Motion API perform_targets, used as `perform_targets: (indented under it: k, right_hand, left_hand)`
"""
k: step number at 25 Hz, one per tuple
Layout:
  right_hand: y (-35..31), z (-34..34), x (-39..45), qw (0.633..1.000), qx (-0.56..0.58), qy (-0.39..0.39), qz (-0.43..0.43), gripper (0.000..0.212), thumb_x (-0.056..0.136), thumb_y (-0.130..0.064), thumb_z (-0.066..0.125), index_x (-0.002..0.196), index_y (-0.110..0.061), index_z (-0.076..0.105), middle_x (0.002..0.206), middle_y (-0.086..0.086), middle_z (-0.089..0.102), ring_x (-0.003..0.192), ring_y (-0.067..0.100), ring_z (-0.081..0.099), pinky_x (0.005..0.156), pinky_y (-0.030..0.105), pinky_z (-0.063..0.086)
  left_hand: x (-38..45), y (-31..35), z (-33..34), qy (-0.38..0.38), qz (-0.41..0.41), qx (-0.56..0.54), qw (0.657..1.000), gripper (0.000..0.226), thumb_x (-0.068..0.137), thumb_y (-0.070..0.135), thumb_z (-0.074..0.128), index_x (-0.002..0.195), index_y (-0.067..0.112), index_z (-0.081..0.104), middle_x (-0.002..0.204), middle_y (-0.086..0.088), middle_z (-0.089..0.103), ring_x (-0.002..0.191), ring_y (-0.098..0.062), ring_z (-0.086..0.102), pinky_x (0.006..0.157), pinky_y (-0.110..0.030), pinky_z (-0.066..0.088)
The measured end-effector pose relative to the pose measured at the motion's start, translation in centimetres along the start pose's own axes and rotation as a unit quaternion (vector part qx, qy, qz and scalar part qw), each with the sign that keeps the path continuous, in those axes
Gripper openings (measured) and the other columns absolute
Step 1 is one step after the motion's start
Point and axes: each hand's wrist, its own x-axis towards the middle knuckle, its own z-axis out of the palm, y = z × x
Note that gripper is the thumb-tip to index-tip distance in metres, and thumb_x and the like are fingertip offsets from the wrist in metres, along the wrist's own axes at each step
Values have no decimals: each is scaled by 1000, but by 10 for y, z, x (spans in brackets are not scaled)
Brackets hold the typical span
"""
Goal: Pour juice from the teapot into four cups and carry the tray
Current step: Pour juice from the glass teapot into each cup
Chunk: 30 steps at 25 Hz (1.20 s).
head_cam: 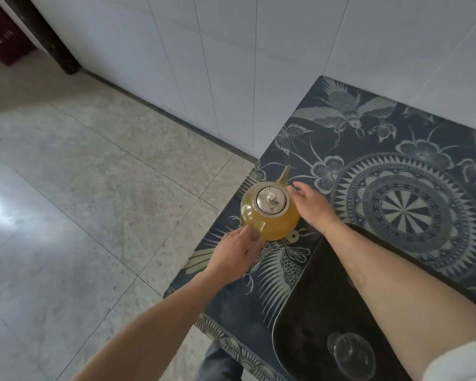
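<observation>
A glass teapot [275, 224] full of yellow juice, with a metal lid, stands near the left edge of the table; its spout points away from me. My left hand [235, 254] holds its handle at the near side. My right hand [312, 206] rests against the pot's right side with fingers spread. A black tray [319, 292] lies at the near right, partly under my right forearm. One clear glass cup [351, 356] sits on the tray; other cups are not visible.
The table carries a dark blue cloth [396, 149] with pale bird and flower patterns. White wall panels [231, 64] rise behind it. Grey floor tiles [94, 188] spread to the left.
</observation>
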Motion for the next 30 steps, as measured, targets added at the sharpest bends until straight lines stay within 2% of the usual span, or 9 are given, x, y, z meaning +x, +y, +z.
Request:
perform_targets:
  k: [5, 9, 12, 14, 17, 21, 25, 28, 30]
  right_hand:
    - [-6, 5, 22, 987, 143, -37, 56, 51, 104, -44, 46, 147, -17, 54, 153, 3, 52, 142, 23, 44, 115, 39, 33]
    - [-2, 10, 35, 972, 204, -71, 95, 58, 97, -56, 52, 147, -26, 54, 150, -2, 55, 141, 22, 45, 118, 45, 34]
    - [2, 15, 41, 958, 230, -118, 127, 74, 83, -75, 51, 144, -34, 56, 141, -2, 63, 133, 25, 54, 114, 55, 41]
    - [2, 16, 44, 950, 246, -134, 136, 71, 84, -75, 51, 142, -34, 57, 133, 0, 67, 125, 25, 60, 109, 54, 46]
    - [0, 14, 43, 943, 261, -131, 161, 68, 86, -71, 54, 141, -32, 55, 130, 1, 68, 121, 27, 62, 104, 53, 49]
    - [0, 18, 33, 945, 258, -113, 164, 84, 78, -78, 53, 147, -32, 50, 144, 0, 58, 132, 28, 51, 111, 59, 41]
    - [3, 23, 20, 941, 285, -76, 167, 71, 90, -70, 49, 149, -31, 49, 147, 0, 54, 134, 27, 49, 113, 57, 39]
    - [5, 29, 7, 934, 307, -52, 174, 65, 94, -67, 47, 147, -29, 50, 145, 2, 56, 133, 27, 51, 112, 55, 43]
    - [9, 34, -3, 933, 314, -26, 172, 69, 93, -69, 45, 148, -29, 49, 148, 2, 55, 136, 27, 50, 115, 55, 40]
  left_hand:
    - [4, -3, 2, -77, -62, -187, 977, 12, 97, 29, 52, 101, 20, 59, 93, 1, 71, 91, -18, 67, 89, -40, 53]
    - [6, -8, 4, -100, -86, -295, 946, 9, 91, 35, 54, 86, 28, 55, 78, -9, 66, 76, -28, 65, 79, -48, 54]
    - [7, -6, 5, -97, -105, -359, 923, 24, 88, 37, 55, 86, 13, 56, 72, 1, 58, 71, -21, 56, 71, -41, 49]
    - [9, -4, 4, -85, -117, -385, 911, 29, 91, 40, 54, 79, 14, 56, 62, 6, 56, 67, -19, 54, 72, -34, 49]
    - [13, -1, 5, -57, -131, -409, 901, 38, 99, 30, 47, 65, 11, 50, 52, 1, 49, 61, -22, 54, 67, -24, 50]
    - [18, 0, 1, -7, -180, -424, 888, 37, 86, 24, 50, 50, 17, 45, 45, 3, 41, 55, -23, 44, 58, -31, 44]
    - [18, -3, -3, -2, -196, -391, 899, 45, 83, 21, 52, 39, 24, 47, 41, 4, 48, 58, -25, 42, 59, -37, 35]
    - [16, -6, -6, -6, -195, -370, 908, 43, 84, 30, 57, 46, 12, 59, 53, -16, 52, 47, -18, 36, 54, -31, 34]
    - [15, -8, -8, -11, -189, -357, 915, 48, 89, 29, 59, 54, -3, 63, 52, -16, 46, 40, -10, 32, 49, -26, 33]
